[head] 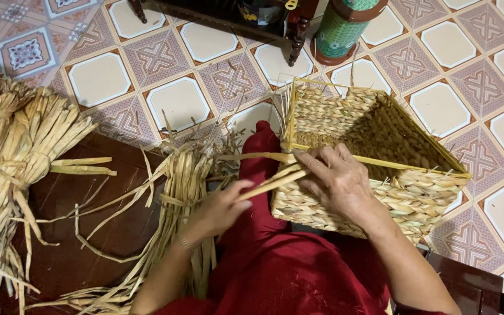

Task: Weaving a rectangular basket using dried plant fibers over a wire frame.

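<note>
Head cam looks straight down on a woven basket (pixel 374 169) lying tipped on the person's lap, its open mouth facing up and away, over red cloth (pixel 263 256). Walls look fully woven, so I'd guess it's mostly done, with only the rim left: a bare yellow frame (pixel 406 165) shows along the top edge and loose ends poke out at the near corner. Right hand (pixel 336 181) is flat over that corner, fingers curled down on a strand (pixel 266 185). Left hand (pixel 220 207) pinches the same strand's other end between thumb and fingers, pulling it taut-ish. Just left of the lap sits a tied bundle (pixel 185 192) of dried fibre, and two more bundles (pixel 18 140) lie farther left on a dark wood bench (pixel 118 233). Tiled floor (pixel 176 70) behind, plus a green container (pixel 342 29) up top.
</note>
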